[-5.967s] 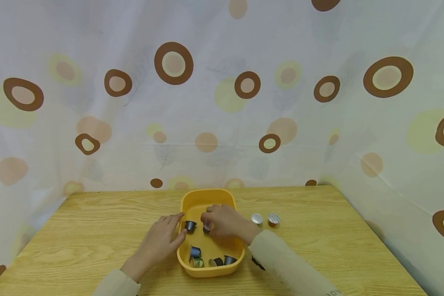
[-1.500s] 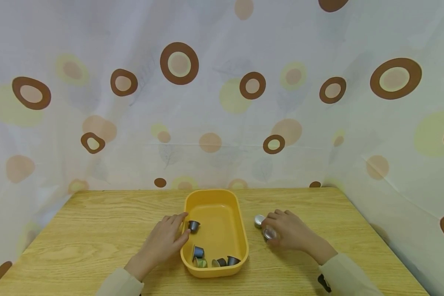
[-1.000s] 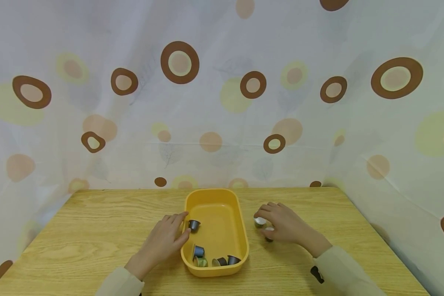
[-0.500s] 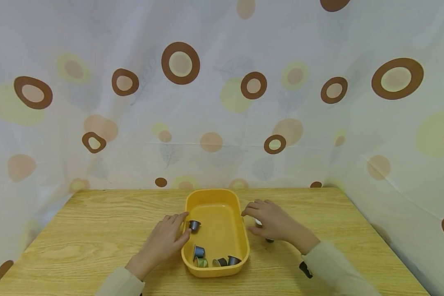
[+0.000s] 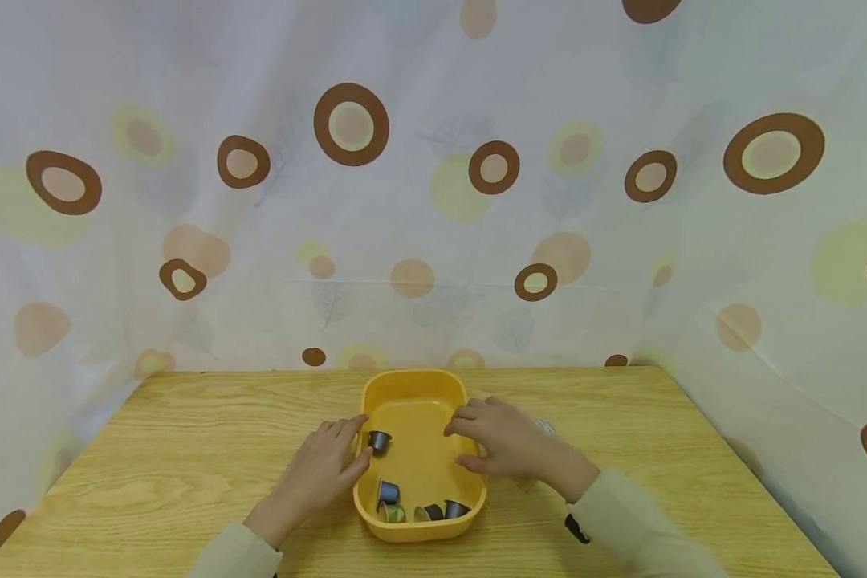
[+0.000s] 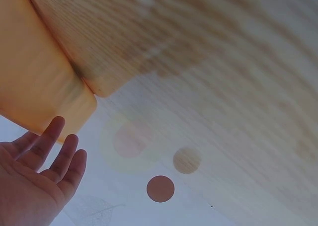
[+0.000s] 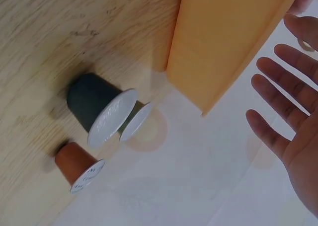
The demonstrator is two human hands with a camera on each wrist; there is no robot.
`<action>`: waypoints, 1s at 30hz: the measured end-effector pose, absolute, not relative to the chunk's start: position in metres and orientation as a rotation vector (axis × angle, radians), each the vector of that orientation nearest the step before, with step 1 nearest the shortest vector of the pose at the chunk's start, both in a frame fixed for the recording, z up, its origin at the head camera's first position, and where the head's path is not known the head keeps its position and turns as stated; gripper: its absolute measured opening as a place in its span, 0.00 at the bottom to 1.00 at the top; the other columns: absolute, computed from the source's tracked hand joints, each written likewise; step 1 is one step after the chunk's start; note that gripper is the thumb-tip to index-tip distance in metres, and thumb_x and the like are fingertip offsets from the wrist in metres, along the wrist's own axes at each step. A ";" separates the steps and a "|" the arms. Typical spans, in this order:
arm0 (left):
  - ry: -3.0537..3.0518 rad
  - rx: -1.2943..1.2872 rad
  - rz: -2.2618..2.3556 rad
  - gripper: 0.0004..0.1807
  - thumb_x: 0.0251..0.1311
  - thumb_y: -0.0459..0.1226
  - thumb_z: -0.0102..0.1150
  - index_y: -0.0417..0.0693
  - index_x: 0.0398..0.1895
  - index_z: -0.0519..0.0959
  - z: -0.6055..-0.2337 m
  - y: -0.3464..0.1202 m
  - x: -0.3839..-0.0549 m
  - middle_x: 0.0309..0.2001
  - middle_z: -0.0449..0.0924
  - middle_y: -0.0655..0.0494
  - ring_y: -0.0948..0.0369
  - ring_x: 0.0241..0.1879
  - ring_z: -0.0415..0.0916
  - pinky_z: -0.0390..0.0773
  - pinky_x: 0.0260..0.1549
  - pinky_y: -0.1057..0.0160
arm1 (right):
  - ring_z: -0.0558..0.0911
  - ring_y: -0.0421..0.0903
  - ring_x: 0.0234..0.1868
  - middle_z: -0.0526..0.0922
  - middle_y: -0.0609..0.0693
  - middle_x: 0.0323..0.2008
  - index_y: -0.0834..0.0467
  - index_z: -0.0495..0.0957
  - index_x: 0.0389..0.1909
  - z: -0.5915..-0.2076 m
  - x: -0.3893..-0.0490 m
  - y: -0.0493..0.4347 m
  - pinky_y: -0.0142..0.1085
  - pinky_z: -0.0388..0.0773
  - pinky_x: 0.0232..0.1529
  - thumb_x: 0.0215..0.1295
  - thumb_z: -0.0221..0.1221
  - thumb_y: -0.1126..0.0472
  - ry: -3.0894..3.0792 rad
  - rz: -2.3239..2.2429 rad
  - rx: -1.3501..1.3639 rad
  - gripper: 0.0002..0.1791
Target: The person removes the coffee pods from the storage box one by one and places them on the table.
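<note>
A yellow tray (image 5: 425, 461) stands on the table. Inside lie coffee capsules: a dark grey one (image 5: 379, 441) by the left wall, a blue one (image 5: 388, 492), a green one (image 5: 391, 513), a black one (image 5: 429, 512) and a dark blue one (image 5: 455, 508) toward the near end. My left hand (image 5: 318, 466) rests its fingertips on the left rim. My right hand (image 5: 506, 441) reaches over the right rim, fingers spread, holding nothing. In the right wrist view, a dark green capsule (image 7: 94, 99), a lighter green one (image 7: 135, 121) and a brown one (image 7: 77, 164) stand outside the tray, foil lids up.
The wood-grain table (image 5: 224, 449) extends to both sides of the tray. A patterned cloth (image 5: 405, 201) hangs behind the table and along its sides.
My right hand carried a capsule out of the tray and set it down beside two others on the right. Released, it has moved back left over the rim. My left hand stays put.
</note>
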State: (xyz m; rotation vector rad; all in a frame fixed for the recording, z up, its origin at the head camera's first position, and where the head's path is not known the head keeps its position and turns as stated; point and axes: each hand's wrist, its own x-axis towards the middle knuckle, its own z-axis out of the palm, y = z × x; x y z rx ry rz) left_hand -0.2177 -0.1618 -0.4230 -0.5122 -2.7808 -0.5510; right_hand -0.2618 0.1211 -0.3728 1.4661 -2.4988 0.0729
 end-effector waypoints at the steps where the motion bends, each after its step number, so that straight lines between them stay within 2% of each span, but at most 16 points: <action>1: -2.781 -0.512 -0.549 0.26 0.63 0.47 0.49 0.45 0.61 0.67 -0.423 -0.162 -0.218 0.51 0.76 0.50 0.53 0.51 0.71 0.71 0.50 0.52 | 0.76 0.42 0.44 0.78 0.43 0.42 0.49 0.76 0.45 -0.373 -0.261 0.120 0.39 0.73 0.46 0.57 0.59 0.49 -2.493 0.070 1.478 0.16; 14: -2.774 -0.518 -0.540 0.26 0.63 0.47 0.48 0.46 0.62 0.66 -0.425 -0.162 -0.219 0.52 0.75 0.51 0.53 0.52 0.71 0.71 0.50 0.51 | 0.75 0.40 0.43 0.78 0.41 0.42 0.49 0.77 0.46 -0.380 -0.255 0.109 0.39 0.73 0.46 0.59 0.57 0.47 -2.549 0.069 1.620 0.16; 22: -2.783 -0.514 -0.554 0.27 0.63 0.48 0.48 0.46 0.62 0.66 -0.424 -0.162 -0.218 0.52 0.75 0.50 0.53 0.52 0.71 0.71 0.51 0.51 | 0.74 0.38 0.44 0.78 0.40 0.44 0.48 0.77 0.47 -0.383 -0.251 0.104 0.36 0.72 0.48 0.56 0.59 0.44 -2.622 0.011 1.668 0.20; 30: -2.786 -0.514 -0.553 0.27 0.63 0.48 0.48 0.46 0.62 0.66 -0.425 -0.162 -0.218 0.51 0.76 0.51 0.54 0.52 0.71 0.71 0.51 0.52 | 0.74 0.37 0.42 0.77 0.39 0.43 0.46 0.77 0.47 -0.384 -0.250 0.101 0.33 0.71 0.44 0.54 0.60 0.41 -2.621 -0.084 1.711 0.22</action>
